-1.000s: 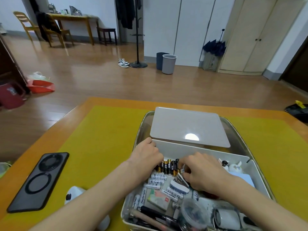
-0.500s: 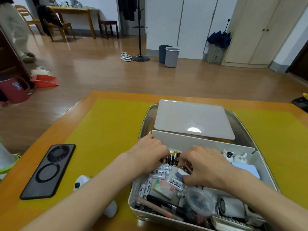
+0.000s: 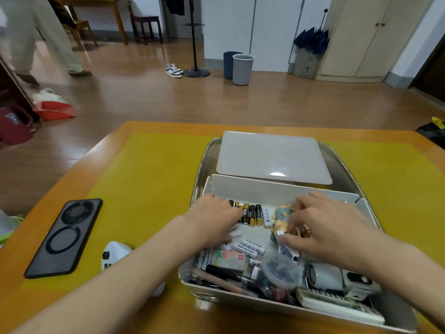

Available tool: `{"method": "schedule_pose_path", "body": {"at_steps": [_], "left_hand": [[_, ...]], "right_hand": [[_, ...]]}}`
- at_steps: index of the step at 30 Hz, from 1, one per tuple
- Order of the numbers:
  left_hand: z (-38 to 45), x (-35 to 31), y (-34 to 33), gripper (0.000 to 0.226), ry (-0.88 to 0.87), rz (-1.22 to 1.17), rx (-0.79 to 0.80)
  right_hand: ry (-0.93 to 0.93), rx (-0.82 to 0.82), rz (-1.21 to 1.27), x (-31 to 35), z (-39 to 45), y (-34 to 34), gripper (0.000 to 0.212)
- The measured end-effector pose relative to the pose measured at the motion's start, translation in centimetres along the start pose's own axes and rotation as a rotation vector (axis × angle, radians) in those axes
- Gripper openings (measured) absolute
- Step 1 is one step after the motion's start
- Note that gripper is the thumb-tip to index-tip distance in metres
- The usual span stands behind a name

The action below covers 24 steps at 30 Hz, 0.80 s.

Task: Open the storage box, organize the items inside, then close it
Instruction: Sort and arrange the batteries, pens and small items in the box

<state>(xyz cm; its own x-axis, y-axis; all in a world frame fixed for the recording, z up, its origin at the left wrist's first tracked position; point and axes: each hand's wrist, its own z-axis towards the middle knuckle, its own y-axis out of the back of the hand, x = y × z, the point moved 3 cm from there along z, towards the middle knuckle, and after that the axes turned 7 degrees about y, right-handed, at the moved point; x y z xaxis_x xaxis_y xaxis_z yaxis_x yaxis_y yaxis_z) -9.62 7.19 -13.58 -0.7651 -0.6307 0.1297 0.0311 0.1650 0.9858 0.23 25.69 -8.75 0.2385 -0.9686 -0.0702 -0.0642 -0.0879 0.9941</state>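
Both hands reach into the open storage box at lower centre of the frame. The left hand, palm down with fingers bent, rests on the loose white batteries beside a neat row of black-and-gold batteries along the box's far wall; whether it grips anything cannot be told. The right hand, fingers curled downward, pinches at a small yellow-and-teal figurine, which lies just right of the battery row and was hidden under that hand half a second ago. That hand has shifted toward the right side of the box, while the left has stayed by the batteries.

Nearer the bottom edge, the box holds a round clear container, dark pens, a pale cylindrical gadget and a calculator. The box's pale lid lies flat just beyond it, inside a clear tray.

The box sits on a yellow mat covering the desk. At lower left, a black phone lies face down, with a white toy between it and the box, partly hidden by the left forearm.

In the upper left, a person's legs cross the wooden floor, farther into the frame than a moment ago.
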Motion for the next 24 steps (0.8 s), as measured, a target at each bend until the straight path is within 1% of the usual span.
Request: {"method": "schedule_pose_path", "body": {"at_steps": [3, 5, 7, 9, 12, 14, 16, 18, 20, 22, 23, 24], "left_hand": [[0.1, -0.1, 0.1, 0.032, 0.009, -0.032, 0.017], [0.0, 0.1, 0.5, 0.025, 0.012, -0.056, 0.007], [-0.1, 0.4, 1.3, 0.018, 0.016, -0.069, -0.062], [-0.4, 1.1, 2.5, 0.012, 0.040, -0.058, -0.168], [-1.0, 2.6, 4.4, 0.014, 0.107, -0.074, -0.294], [-1.6, 4.0, 5.2, 0.018, 0.186, -0.152, -0.334], [-2.3, 5.2, 5.5, 0.020, 0.269, -0.291, -0.332], [-2.9, 5.8, 5.4, 0.023, 0.302, -0.373, -0.320], [-3.2, 5.8, 5.3, 0.023, 0.308, -0.411, -0.315], [-3.2, 5.5, 4.9, 0.019, 0.306, -0.451, -0.312], [-3.2, 5.3, 4.7, 0.017, 0.299, -0.463, -0.305], [-3.1, 4.8, 4.5, 0.016, 0.282, -0.460, -0.296]], "right_hand": [[0.022, -0.064, 0.052, 0.1, 0.5, 0.6, 0.052], [0.039, -0.080, 0.096, 0.3, 1.2, 0.8, 0.049], [0.062, -0.093, 0.147, 0.8, 2.0, 1.0, 0.045], [0.110, -0.105, 0.184, 1.6, 3.0, 0.9, 0.037], [0.186, -0.063, 0.248, 3.3, 4.7, 0.3, 0.023], [0.211, -0.004, 0.252, 4.6, 6.0, -0.4, 0.016], [0.221, 0.045, 0.221, 5.9, 7.3, -1.2, 0.019], [0.234, 0.083, 0.131, 6.9, 8.4, -2.1, 0.023], [0.258, 0.111, 0.059, 7.7, 9.1, -2.7, 0.018], [0.261, 0.109, 0.064, 7.9, 9.1, -3.0, 0.007], [0.246, 0.094, 0.082, 7.8, 8.9, -2.9, 0.005], [0.216, 0.073, 0.113, 7.3, 8.6, -2.7, 0.008]]}}
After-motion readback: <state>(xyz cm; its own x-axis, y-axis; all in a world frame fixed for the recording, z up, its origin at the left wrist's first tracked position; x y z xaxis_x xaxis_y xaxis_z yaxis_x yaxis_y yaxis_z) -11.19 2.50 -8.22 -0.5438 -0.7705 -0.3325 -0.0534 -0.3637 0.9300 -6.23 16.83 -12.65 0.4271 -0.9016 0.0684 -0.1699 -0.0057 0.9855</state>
